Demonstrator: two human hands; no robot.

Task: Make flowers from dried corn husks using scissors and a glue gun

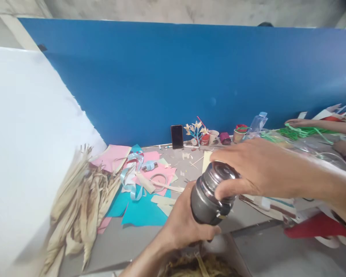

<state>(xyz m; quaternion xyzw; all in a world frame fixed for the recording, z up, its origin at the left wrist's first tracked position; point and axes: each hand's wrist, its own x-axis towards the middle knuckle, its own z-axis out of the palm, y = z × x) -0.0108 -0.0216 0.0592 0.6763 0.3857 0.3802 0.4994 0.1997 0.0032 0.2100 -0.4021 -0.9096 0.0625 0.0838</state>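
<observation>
A dark thermos flask (203,204) with a shiny metal top is held above the near part of the table, tilted. My left hand (181,219) wraps round its dark body from the left and below. From the right, my right hand (245,169) grips the metal lid (219,172), fingers over the far side and thumb on the near side. The lid sits on the flask; whether it is loose cannot be made out. Below my hands is a container holding dried husks (202,266), partly hidden by my left arm.
Dried corn husks (80,207) lie at left beside blue paper (145,211) and pink paper (111,157). A phone (177,137), husk flowers (196,129), paper cup (213,137) and plastic bottle (258,123) line the blue panel (150,77). Another person's hand (298,122) touches green strands (295,132).
</observation>
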